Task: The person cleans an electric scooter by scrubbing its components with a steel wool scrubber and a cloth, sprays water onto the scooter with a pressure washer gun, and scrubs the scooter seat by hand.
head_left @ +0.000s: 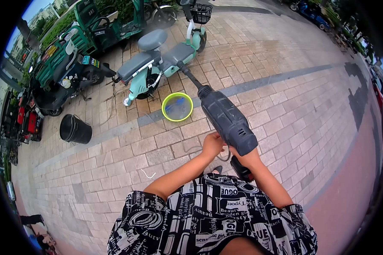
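A black cordless pressure washer gun point(226, 119) points away from me, its nozzle overlapping the seat area of a mint-green electric scooter point(174, 57) in the head view. My right hand point(247, 158) is closed around its grip, with the battery end showing below. Against the gun's underside, my left hand point(212, 144) has its fingers curled; the fingertips are partly hidden. A thin clear hose point(174, 132) runs from near my left hand towards a yellow-rimmed basin point(163, 111). Cloudy water and something blue are in the basin.
A black bucket point(75, 129) stands tilted at left. Beyond it are a dark scooter point(70, 78), a red vehicle point(29, 119) and a green cargo tricycle point(98, 34). Brick paving point(110, 170) surrounds me, wet near the mint-green scooter. A white string point(148, 174) lies on it.
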